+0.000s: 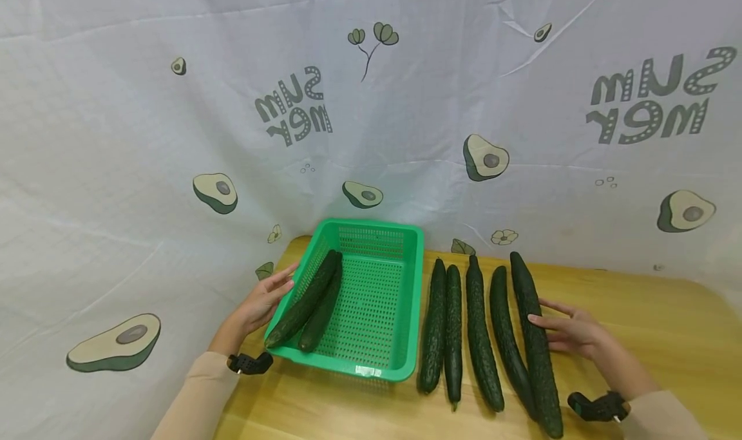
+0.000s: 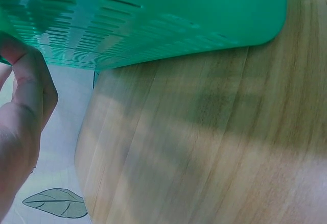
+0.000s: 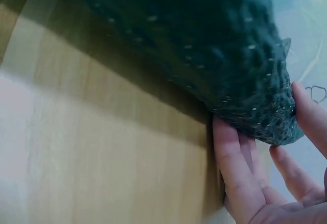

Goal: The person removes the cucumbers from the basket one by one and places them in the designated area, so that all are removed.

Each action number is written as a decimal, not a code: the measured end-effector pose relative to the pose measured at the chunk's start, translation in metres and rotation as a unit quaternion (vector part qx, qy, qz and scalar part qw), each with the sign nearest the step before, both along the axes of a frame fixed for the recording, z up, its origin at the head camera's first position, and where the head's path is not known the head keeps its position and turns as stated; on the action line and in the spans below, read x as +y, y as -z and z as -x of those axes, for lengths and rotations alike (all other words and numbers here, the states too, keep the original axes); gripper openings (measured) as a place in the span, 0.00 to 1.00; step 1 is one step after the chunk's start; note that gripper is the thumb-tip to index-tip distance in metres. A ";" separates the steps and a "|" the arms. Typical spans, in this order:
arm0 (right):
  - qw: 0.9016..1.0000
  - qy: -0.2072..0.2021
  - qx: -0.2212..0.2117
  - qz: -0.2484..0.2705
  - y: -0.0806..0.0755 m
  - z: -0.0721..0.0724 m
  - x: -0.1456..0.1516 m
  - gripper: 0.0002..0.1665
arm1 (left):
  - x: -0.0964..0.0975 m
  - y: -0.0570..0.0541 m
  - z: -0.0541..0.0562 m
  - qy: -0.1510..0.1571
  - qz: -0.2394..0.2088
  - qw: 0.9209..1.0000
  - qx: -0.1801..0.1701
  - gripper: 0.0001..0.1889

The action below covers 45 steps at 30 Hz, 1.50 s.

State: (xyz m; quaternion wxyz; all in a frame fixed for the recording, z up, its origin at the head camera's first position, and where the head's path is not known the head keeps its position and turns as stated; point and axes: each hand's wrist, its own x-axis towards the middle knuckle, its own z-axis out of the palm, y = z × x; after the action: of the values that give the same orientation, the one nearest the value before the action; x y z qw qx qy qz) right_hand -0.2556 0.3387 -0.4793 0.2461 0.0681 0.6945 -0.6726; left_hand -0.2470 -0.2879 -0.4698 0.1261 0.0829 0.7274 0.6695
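In the head view, a green plastic basket (image 1: 418, 298) stands on the table with two dark green cucumbers (image 1: 310, 298) along its left side. My left hand (image 1: 262, 303) is at the basket's outer left edge, its fingertips touching near the rim; the left wrist view has its bent fingers (image 2: 31, 78) against the perforated wall. With my right hand (image 1: 575, 330) I hold the rightmost cucumber (image 1: 536, 346) of a row, thumb across its top and fingers along its right side. The right wrist view shows that cucumber large, between thumb and fingers (image 3: 236, 175).
Several more cucumbers lie lengthwise between basket and right hand, among them a curved one (image 1: 509, 337) and a slimmer one (image 1: 454, 330). The wooden table (image 1: 649, 317) ends at a white curtain (image 1: 417, 124) printed with avocados. Each wrist wears a black camera strap (image 1: 599, 406).
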 end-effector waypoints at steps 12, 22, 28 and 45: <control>0.999 -0.015 0.026 -0.040 -0.004 0.002 -0.004 0.45 | -0.003 -0.001 -0.003 -0.010 -0.008 1.000 0.014 0.31; 0.996 -0.035 0.037 -0.068 -0.005 0.003 -0.002 0.46 | -0.005 -0.001 -0.003 -0.011 -0.007 1.000 0.019 0.30; 0.992 -0.060 0.052 -0.099 -0.002 0.004 0.001 0.45 | -0.004 -0.001 -0.003 -0.014 -0.004 1.000 0.011 0.31; 0.997 -0.072 0.018 0.011 0.002 0.004 0.024 0.24 | 0.000 0.004 0.000 -0.002 -0.008 1.000 0.008 0.31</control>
State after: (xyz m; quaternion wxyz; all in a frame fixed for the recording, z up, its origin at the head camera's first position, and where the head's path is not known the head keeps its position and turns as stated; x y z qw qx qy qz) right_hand -0.2599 0.3626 -0.4809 0.2819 0.0027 0.6949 -0.6615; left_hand -0.2472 -0.2881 -0.4736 0.1182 0.0883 0.7234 0.6745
